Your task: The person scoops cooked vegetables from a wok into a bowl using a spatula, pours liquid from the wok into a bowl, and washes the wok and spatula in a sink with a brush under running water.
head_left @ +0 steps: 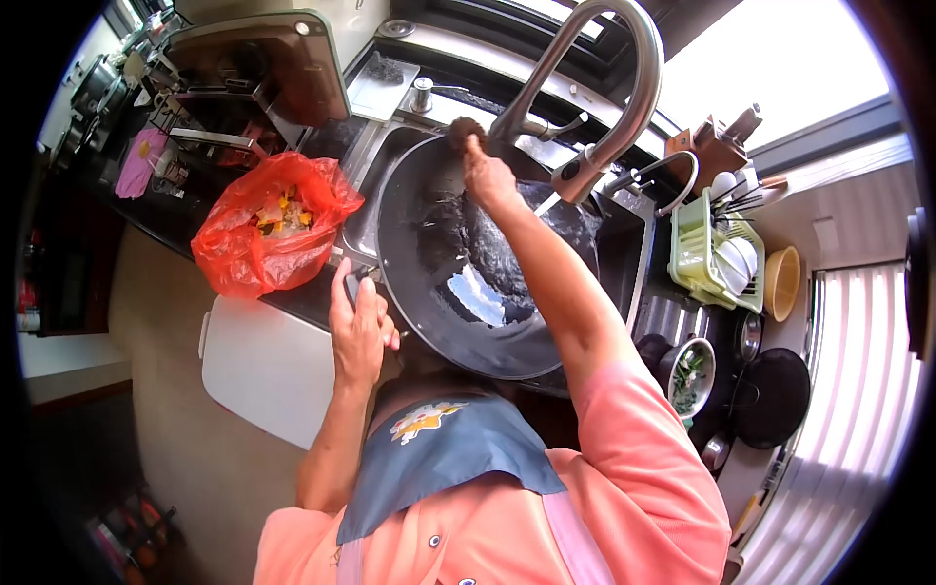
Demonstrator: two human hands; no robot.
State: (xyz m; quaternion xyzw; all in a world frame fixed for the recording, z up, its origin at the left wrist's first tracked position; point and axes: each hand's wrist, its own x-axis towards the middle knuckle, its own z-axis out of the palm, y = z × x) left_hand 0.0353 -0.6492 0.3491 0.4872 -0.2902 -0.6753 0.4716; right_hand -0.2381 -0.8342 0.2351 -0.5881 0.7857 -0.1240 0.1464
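A large dark wok (414,317) rests over the sink (363,210), with water pooled inside it. My left hand (361,336) is closed around the wok's dark handle (352,284) at the near left of the rim. Up at the far rim, my right hand (490,182) grips a round brown scrubber (467,134), fingers pressed onto it. Beside my right forearm, water runs from the curved metal faucet (624,117) into the wok.
A red plastic bag (239,263) with food scraps sits left of the sink. Below it is a white board or lid (263,361). On the right stand a green dish rack (692,249), a pot of greens (704,356) and a black pan (775,400).
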